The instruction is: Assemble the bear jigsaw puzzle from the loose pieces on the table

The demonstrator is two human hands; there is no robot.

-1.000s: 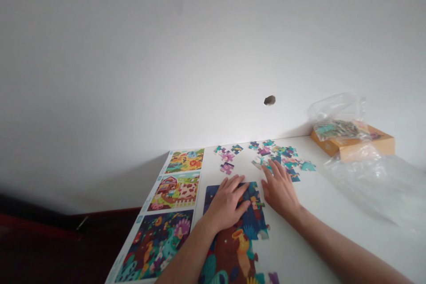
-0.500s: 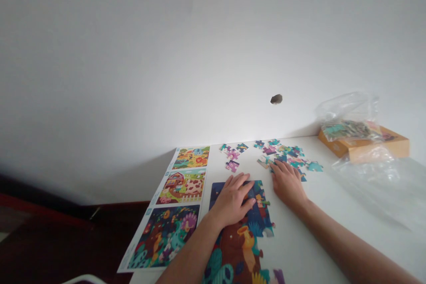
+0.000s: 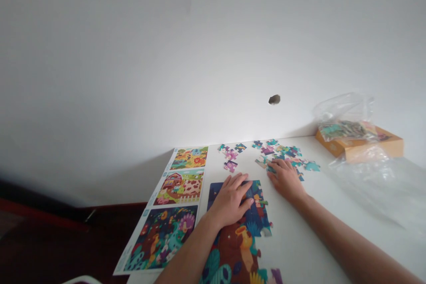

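My left hand [image 3: 231, 199] lies flat with its fingers spread on the upper part of a partly joined jigsaw puzzle [image 3: 229, 248], which has dark blue, brown and orange shapes. My right hand [image 3: 286, 179] is at the near edge of a group of loose puzzle pieces [image 3: 289, 151]. Its fingers are bent down, and a teal puzzle piece [image 3: 270, 168] shows between thumb and forefinger. The fingers hide part of that piece and of those around it. The puzzle's right edge is uneven, with tabs and notches.
Left of the puzzle lies a sheet [image 3: 178, 204] with three printed pictures. Several more pieces [image 3: 230, 154] lie beyond my left hand. At the back right, a clear bag of pieces [image 3: 348, 129] rests on an orange box [image 3: 369, 147], and more clear plastic [image 3: 369, 168] lies in front.
My right fingers have shifted slightly at the loose pieces, and more of the teal piece shows beside them. My left hand stays flat on the puzzle. The whole view has moved slightly.
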